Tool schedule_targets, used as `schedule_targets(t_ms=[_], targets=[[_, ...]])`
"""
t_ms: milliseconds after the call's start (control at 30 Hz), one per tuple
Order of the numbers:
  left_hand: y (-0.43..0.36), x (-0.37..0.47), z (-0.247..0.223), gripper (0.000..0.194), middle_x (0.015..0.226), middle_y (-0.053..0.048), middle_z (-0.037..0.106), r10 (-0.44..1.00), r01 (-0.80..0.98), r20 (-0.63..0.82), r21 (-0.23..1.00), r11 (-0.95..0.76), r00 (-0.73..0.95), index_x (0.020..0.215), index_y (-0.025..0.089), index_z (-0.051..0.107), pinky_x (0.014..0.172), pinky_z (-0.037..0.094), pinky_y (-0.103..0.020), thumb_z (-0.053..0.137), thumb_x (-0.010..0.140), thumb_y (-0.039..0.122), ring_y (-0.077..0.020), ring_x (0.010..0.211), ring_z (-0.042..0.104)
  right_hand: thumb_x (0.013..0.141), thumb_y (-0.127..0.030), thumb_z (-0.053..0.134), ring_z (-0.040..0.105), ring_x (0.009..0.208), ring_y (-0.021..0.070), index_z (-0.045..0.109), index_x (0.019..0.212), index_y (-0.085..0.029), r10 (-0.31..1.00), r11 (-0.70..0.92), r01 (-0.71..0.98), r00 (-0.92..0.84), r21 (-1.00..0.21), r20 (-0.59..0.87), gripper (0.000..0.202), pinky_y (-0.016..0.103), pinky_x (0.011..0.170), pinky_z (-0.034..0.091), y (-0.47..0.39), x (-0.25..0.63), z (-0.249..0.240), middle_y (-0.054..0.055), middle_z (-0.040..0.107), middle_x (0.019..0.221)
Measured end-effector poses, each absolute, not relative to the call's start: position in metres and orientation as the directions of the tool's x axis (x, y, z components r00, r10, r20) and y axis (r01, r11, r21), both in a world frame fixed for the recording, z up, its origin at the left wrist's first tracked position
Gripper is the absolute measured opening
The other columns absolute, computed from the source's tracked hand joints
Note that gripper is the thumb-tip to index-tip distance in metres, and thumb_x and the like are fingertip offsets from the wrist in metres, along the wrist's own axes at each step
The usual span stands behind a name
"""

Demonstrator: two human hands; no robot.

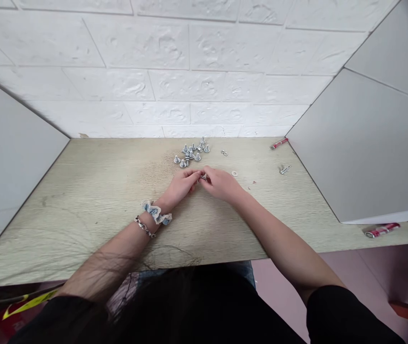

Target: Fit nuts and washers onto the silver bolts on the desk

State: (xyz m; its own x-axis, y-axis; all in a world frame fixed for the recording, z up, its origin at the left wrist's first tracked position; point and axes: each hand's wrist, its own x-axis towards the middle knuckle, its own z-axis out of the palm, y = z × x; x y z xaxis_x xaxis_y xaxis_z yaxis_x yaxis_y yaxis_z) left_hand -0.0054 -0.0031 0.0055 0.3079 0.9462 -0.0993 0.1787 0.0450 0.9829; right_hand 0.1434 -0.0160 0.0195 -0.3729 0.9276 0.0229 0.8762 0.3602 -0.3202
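Just in front of a cluster of bolts with washers (189, 154), my two hands meet over the table. Between their fingertips shows a small metal bolt (203, 177), partly hidden. My left hand (181, 185) is closed, its thumb and fingers pinching the bolt's left end. From the other side, my right hand (221, 182) grips the bolt with curled fingers. A flat washer (234, 173) lies just right of my right hand. Farther back are a few small metal rings (224, 153).
On the right lies a loose metal bolt-like piece (285, 169). A red battery (279, 143) rests by the back right corner, another red battery (382, 230) near the front edge. A white brick wall (189, 86) and grey side panels (383, 134) bound the wooden table (92, 191).
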Motion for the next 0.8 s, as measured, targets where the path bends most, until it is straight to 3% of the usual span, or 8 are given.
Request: schedule_targets(t_ms=[800], targets=[[-0.0048,-0.0043,0.0074,0.028,0.052,0.003,0.043,0.953,0.15,-0.086,0.988,0.043,0.29,0.059,0.015,0.052,0.043,0.028,-0.02,0.053,0.077,0.037,-0.0069,0.045,0.038,0.092,-0.033,0.03,0.061,0.079,0.0187,0.06,0.095,-0.019,0.92,0.384,0.886,-0.391,-0.26,0.028,0.033,0.027,0.061,0.033,-0.0159,0.1431,0.0211,0.006,0.068,0.092]])
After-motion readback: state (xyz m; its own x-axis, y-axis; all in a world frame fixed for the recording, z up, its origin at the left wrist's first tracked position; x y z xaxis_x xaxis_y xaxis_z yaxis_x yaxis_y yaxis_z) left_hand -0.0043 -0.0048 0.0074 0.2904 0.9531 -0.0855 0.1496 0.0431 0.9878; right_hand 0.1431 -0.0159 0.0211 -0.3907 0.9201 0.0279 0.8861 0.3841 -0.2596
